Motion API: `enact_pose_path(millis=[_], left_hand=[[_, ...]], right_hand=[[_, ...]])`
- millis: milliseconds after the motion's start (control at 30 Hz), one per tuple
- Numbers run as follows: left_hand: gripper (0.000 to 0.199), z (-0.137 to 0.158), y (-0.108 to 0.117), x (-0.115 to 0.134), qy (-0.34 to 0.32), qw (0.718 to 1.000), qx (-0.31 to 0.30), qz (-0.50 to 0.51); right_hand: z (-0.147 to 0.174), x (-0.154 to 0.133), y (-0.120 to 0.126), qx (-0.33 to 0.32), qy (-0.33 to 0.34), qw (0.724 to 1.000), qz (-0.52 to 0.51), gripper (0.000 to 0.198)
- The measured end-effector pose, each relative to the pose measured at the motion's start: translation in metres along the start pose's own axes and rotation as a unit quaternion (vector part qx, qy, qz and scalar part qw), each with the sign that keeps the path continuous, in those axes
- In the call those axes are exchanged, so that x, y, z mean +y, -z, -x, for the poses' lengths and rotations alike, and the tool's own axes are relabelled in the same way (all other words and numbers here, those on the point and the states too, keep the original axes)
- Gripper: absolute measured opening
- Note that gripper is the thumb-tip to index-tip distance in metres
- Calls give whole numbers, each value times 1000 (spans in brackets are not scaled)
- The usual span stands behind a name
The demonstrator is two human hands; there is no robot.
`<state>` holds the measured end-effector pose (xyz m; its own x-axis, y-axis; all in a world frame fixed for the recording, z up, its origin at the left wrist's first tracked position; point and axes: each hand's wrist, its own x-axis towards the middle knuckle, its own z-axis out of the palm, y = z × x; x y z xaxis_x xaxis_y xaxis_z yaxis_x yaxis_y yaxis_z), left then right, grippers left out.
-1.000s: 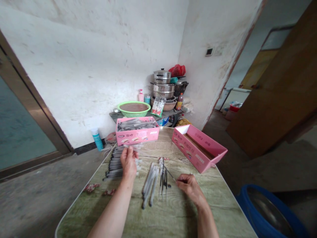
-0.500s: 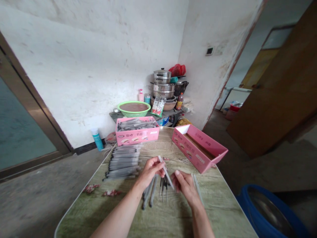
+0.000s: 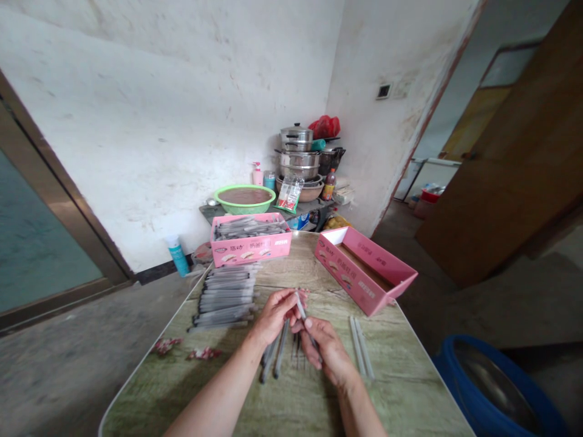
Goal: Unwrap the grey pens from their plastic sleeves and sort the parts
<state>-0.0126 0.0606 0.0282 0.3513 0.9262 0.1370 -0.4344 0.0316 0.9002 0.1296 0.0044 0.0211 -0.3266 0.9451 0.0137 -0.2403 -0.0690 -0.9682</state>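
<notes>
A pale translucent pen barrel (image 3: 301,307) slants between my two hands above the table. My left hand (image 3: 276,315) pinches its upper end. Lower down, my right hand (image 3: 325,345) closes around the other end, which the fingers partly hide. Beneath the hands lie thin black pen parts (image 3: 298,355), mostly covered. Just left of them rest a few grey pens (image 3: 281,349) with dark tips. Two clear tubes (image 3: 361,347) lie right of my right hand. A row of grey pens (image 3: 228,297) with black ends is laid out on the left.
A pink box (image 3: 252,250) full of pens stands at the table's (image 3: 401,388) far edge. Another pink box (image 3: 350,276) sits angled at the right. Behind are a green basin (image 3: 268,206) and stacked pots (image 3: 298,161). A blue tub (image 3: 449,376) stands beside the table.
My right hand has moved up and left, from beside the pen barrel to a grip on its lower end. Two clear tubes at the right are now uncovered.
</notes>
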Motion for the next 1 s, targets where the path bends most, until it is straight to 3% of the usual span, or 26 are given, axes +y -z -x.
enact_pose_path(millis=[100, 167, 267, 333, 367, 533, 633, 700, 867, 1000], left_hand=[[33, -1, 0, -3, -4, 1000, 28, -11], [34, -4, 4, -5, -7, 997, 71, -17], [34, -9, 15, -6, -20, 985, 169, 0], [34, -12, 23, -4, -33, 976, 214, 14], [35, -12, 27, -3, -38, 974, 222, 14], [38, -12, 30, -2, -44, 982, 178, -48], [38, -12, 29, -8, -36, 980, 144, -130], [37, -13, 30, -13, -30, 972, 139, -188], [22, -14, 28, -23, -59, 936, 128, -323], [10, -10, 19, -28, -72, 891, 103, -436]], right_hand=[[-3, 6, -2, 35, 17, 997, 64, 44], [-4, 12, -4, 81, 59, 978, 184, 44], [-4, 19, -6, 155, 125, 883, 425, 42], [-3, 21, -6, 185, 129, 817, 530, 42], [-3, 22, -5, 199, 122, 797, 557, 43], [-3, 10, 14, 319, 57, 755, 570, 49], [2, -6, 29, 351, 5, 743, 570, 51], [8, -16, 36, 355, -44, 725, 589, 47], [23, -25, 47, 305, -188, 647, 673, 27], [29, -16, 46, 280, -191, 607, 719, 24]])
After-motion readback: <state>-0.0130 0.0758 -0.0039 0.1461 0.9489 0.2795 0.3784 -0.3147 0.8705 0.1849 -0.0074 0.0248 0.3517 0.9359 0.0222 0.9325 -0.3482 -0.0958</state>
